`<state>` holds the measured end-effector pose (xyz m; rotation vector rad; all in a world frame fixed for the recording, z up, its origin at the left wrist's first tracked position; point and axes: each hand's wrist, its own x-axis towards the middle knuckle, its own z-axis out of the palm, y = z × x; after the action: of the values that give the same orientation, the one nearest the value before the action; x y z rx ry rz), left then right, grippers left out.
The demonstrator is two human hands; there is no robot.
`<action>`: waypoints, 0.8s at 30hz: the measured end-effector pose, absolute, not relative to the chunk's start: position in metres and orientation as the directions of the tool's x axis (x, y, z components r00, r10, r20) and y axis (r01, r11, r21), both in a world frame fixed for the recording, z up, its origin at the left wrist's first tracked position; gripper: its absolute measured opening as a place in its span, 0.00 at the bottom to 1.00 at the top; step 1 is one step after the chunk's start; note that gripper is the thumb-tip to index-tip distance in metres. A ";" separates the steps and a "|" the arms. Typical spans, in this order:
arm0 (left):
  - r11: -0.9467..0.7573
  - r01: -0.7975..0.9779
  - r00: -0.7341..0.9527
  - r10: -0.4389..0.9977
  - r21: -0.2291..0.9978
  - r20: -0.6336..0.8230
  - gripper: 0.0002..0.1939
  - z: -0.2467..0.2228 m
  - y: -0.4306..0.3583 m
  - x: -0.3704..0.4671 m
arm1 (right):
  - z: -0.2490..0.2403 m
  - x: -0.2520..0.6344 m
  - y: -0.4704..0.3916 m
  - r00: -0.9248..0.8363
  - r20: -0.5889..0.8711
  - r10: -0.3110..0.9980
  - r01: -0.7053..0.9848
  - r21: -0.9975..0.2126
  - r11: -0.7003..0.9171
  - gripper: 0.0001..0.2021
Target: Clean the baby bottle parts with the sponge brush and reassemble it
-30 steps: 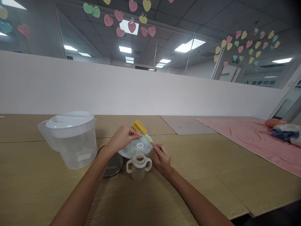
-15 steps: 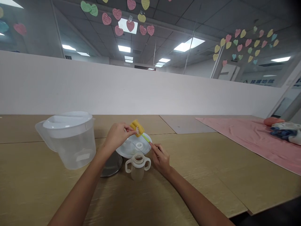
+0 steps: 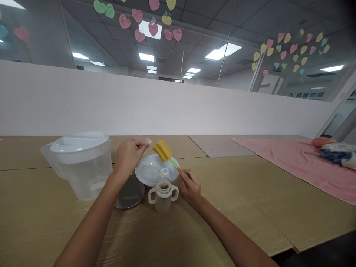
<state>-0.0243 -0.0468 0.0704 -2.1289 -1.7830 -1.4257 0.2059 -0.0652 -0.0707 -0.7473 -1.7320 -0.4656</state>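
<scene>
Between thumb and fingertips, my left hand [image 3: 130,152] pinches a small clear piece that looks like a bottle nipple [image 3: 149,141]. My right hand [image 3: 190,186] grips the green handle of a yellow sponge brush [image 3: 162,150], whose head is raised over a white bowl [image 3: 144,178]. A gap separates the sponge from the nipple. In the bowl lie a white ring [image 3: 165,172] and a thin straw-like piece. Nearer to me, a baby bottle [image 3: 162,204] with two side handles stands upright, its top uncovered.
A large clear pitcher [image 3: 90,174] with a white lid stands at the left. A dark round metal lid or plate [image 3: 130,194] lies beside the bowl, partly behind my left forearm. Pink cloth [image 3: 280,159] covers the table's right side, with bundled fabric [image 3: 338,155] on it.
My left hand has drawn the nipple off to the left, away from the sponge it was against. The right hand and brush have hardly moved.
</scene>
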 end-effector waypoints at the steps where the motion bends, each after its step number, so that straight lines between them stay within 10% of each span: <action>1: -0.362 0.767 -0.081 0.764 0.529 0.640 0.17 0.072 -0.048 -0.024 | -0.071 0.206 -0.065 -0.158 0.958 0.239 0.695 -0.064 0.716 0.25; 12: -0.560 0.670 0.267 0.794 0.487 0.546 0.14 0.072 -0.062 -0.001 | -0.072 0.206 -0.063 -0.143 0.920 0.364 0.658 -0.186 0.730 0.22; 24: -0.414 0.789 0.061 0.789 0.455 0.612 0.16 0.065 -0.053 -0.006 | -0.069 0.202 -0.070 -0.177 0.937 0.301 0.616 -0.133 0.776 0.21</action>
<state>-0.0057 -0.0535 0.0647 -2.2879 -1.7008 -1.3199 0.2022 -0.0700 -0.0691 -0.7149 -1.7739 -0.3279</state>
